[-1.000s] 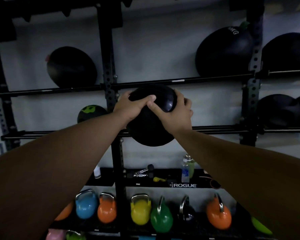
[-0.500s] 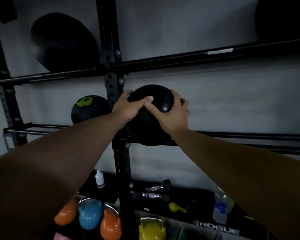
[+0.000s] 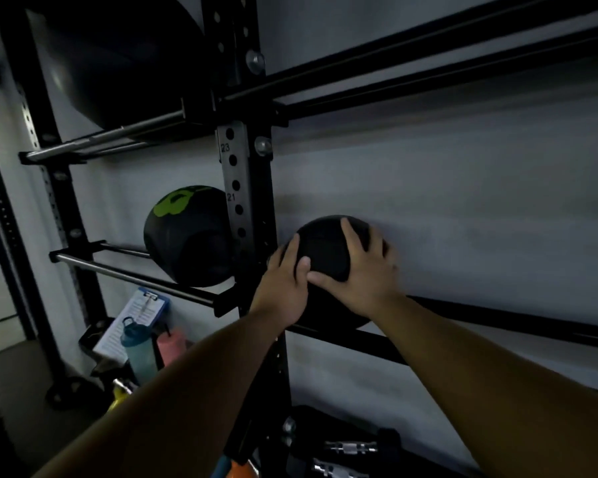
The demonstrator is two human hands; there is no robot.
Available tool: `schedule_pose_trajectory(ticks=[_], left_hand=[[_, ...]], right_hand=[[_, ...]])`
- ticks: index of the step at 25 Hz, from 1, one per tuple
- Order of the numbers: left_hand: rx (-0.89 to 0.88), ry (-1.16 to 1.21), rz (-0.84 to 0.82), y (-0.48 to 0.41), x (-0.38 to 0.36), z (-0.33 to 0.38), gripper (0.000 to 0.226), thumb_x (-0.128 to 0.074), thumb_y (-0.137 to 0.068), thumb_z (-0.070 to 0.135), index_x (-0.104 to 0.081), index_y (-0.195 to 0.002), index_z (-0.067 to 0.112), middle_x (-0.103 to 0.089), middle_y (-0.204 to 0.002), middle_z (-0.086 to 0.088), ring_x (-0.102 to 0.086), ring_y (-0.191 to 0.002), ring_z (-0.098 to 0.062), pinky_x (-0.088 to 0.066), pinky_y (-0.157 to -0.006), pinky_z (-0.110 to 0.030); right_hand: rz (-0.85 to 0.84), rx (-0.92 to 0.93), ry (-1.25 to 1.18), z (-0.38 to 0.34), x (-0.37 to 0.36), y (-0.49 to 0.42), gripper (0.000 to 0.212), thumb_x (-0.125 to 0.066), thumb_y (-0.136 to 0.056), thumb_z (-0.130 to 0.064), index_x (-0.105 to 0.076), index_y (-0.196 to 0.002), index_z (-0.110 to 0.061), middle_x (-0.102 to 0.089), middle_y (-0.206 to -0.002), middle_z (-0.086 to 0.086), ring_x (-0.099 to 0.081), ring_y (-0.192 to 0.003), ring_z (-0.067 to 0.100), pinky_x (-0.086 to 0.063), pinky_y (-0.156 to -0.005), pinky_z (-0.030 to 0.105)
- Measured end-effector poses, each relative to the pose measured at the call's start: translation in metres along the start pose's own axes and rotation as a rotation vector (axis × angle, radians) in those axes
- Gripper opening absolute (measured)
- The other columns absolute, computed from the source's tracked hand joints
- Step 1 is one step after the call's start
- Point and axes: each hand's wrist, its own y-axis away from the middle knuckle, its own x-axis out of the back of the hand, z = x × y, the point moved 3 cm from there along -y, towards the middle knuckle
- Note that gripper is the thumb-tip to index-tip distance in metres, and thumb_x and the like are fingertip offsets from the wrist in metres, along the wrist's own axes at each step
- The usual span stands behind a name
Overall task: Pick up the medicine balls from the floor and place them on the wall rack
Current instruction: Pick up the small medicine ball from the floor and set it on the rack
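A black medicine ball sits on the middle rails of the black wall rack, just right of its upright post and against the grey wall. My left hand grips the ball's near left side. My right hand is spread over its top and right side. Both thumbs meet on the front of the ball. The ball's lower part is hidden behind my hands and wrists.
A black ball with a green mark rests on the rails left of the post. A large black ball sits on the upper shelf. A clipboard, a blue bottle and a pink bottle stand lower left. Dumbbell handles lie on the bottom shelf.
The view has come closer to the rack and turned left and down. Both hands have stayed on the black ball, which now lies lower against the rails beside the post.
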Motion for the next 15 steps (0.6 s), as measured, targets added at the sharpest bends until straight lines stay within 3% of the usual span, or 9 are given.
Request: schedule_pose_trajectory(ticks=[3,6,10,13,15], left_hand=[[0.066,0.013,0.032,-0.002,0.013,-0.025,0.059,-0.03,-0.115,0.046,-0.02,-0.171,0.031,-0.034,-0.174,-0.014,-0.038,-0.156,-0.037,-0.035,-0.12,-0.043],[0.093,-0.031,-0.001,0.0,0.024,-0.025,0.06,-0.034,-0.115,0.044,-0.022,-0.172,0.027,-0.036,-0.173,-0.014,-0.038,-0.156,-0.036,-0.035,-0.123,-0.045],[0.057,-0.119,-0.057,0.023,0.042,-0.009,0.062,-0.042,-0.113,0.043,-0.023,-0.171,0.033,-0.036,-0.174,-0.007,-0.044,-0.153,-0.032,-0.041,-0.12,-0.046],[0.006,-0.198,-0.055,0.053,0.067,0.004,0.066,-0.045,-0.109,0.056,-0.029,-0.169,0.035,-0.042,-0.171,-0.004,-0.046,-0.151,-0.031,-0.044,-0.118,-0.048],[-0.021,-0.216,-0.063,0.078,0.088,0.01,0.065,-0.046,-0.108,0.058,-0.034,-0.167,0.035,-0.046,-0.168,-0.004,-0.047,-0.15,-0.03,-0.045,-0.117,-0.049]], right_hand=[[-0.002,0.078,0.12,-0.028,-0.011,-0.018,0.121,-0.035,-0.053,-0.105,0.008,-0.154,-0.053,0.0,-0.171,0.011,-0.001,-0.15,0.05,-0.011,-0.116,0.072],[0.008,0.096,0.154,-0.036,-0.011,-0.025,0.12,-0.037,-0.057,-0.103,0.001,-0.157,-0.048,-0.003,-0.17,0.014,-0.003,-0.15,0.051,-0.01,-0.117,0.071],[-0.066,0.038,0.214,-0.041,-0.004,-0.012,0.12,-0.047,-0.068,-0.098,0.007,-0.16,-0.044,0.008,-0.171,0.014,0.004,-0.151,0.052,-0.006,-0.118,0.07],[-0.061,0.041,0.169,-0.062,-0.001,0.026,0.102,-0.049,-0.087,-0.08,0.004,-0.163,-0.036,0.011,-0.172,0.014,0.006,-0.153,0.048,-0.002,-0.119,0.067],[-0.043,0.107,0.102,-0.085,0.0,0.065,0.086,-0.044,-0.091,-0.07,-0.013,-0.162,-0.034,-0.007,-0.172,0.011,-0.007,-0.153,0.041,-0.009,-0.118,0.063]])
